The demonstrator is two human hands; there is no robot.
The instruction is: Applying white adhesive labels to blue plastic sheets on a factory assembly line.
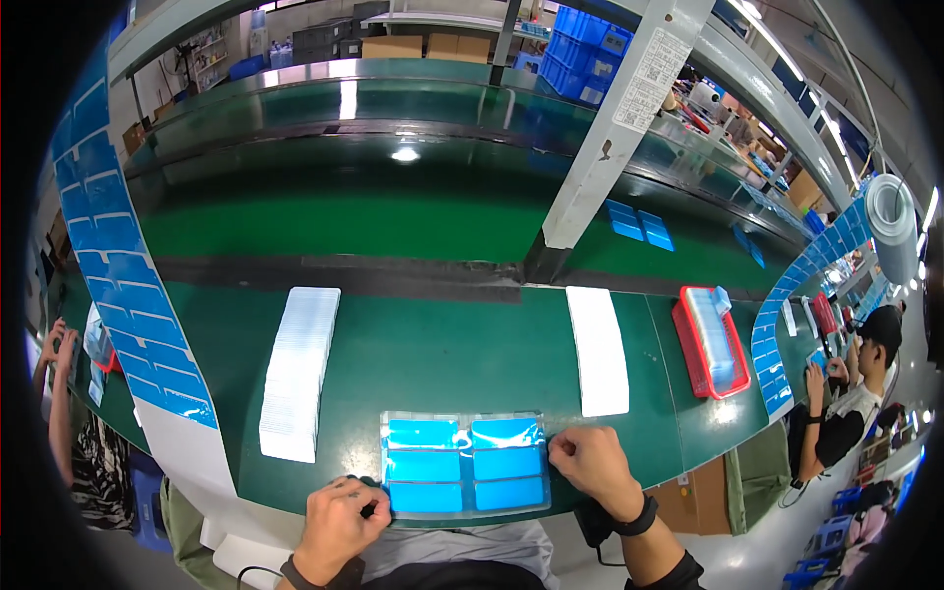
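Observation:
A clear plastic sheet with blue rectangular panels in two columns (466, 464) lies flat at the near edge of the green table. At its lower left corner is my left hand (344, 521), closed with thumb and fingers curled together. My right hand (595, 467) is closed in a pinch beside the sheet's right edge. Whatever either pinch holds is hidden by the fingers. Beyond the sheet, a long fanned stack of pale cards (300, 374) lies on the left. A neater white stack (598, 351) lies on the right.
A red basket (728, 386) holding pale flat pieces stands right of the white stack. Strips of blue panels hang at left (128, 265) and right (777, 334). A metal post (610, 147) rises behind the table (442, 344). Co-workers sit at both sides.

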